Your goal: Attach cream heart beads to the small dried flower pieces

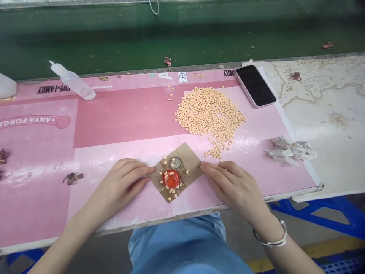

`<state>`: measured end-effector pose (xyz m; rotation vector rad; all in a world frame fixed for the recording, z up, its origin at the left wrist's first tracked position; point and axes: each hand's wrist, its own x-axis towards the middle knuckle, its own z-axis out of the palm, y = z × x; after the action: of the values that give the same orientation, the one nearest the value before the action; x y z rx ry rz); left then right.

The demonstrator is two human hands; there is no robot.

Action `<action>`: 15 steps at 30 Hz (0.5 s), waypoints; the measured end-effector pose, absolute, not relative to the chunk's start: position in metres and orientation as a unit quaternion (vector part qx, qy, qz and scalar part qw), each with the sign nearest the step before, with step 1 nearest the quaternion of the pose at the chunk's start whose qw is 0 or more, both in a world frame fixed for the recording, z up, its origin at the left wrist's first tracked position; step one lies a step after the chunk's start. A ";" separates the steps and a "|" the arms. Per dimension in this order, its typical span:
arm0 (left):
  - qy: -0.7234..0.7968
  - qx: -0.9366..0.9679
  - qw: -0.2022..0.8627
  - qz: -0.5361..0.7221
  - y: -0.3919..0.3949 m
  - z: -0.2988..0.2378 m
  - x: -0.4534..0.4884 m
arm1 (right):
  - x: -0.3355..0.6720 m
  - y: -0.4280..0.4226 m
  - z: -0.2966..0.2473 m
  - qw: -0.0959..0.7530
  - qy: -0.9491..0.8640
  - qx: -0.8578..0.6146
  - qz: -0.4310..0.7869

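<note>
A brown cardboard square (186, 154), turned cornerwise, lies at the front of the pink-covered table. My left hand (125, 180) pinches its left corner, and my right hand (235, 184) grips the right corner between thumb and fingers. On the cardboard is a round red piece (172, 179) with a shiny surface. Just behind it sits a grey bottle cap (176, 163) with a crimped edge. Several small tan heart-shaped pieces (172, 191) are scattered around and on both. A large pile of the same tan pieces (209, 110) spreads behind the cardboard.
A smartphone (256, 86) lies at the back right, with crumpled tissue (291, 151) nearer the right edge. A translucent squeeze bottle (74, 82) rests at the back left. Small dark figures (73, 178) lie at left. A green ledge (114, 45) runs behind the table.
</note>
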<state>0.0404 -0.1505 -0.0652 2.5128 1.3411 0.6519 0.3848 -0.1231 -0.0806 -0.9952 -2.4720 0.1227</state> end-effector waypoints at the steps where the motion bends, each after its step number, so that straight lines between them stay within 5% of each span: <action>1: 0.452 0.857 0.103 0.224 -0.150 -0.066 0.040 | 0.385 -0.121 -0.079 0.229 -0.904 -0.359 0.044; 15: 0.426 0.870 0.046 0.243 -0.151 -0.077 0.038 | 0.385 -0.112 -0.078 0.226 -0.913 -0.336 0.044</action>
<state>0.0383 -0.1506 -0.0771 2.6568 1.3017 0.7407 0.3855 -0.1117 -0.0777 -0.9270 -2.5169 0.1218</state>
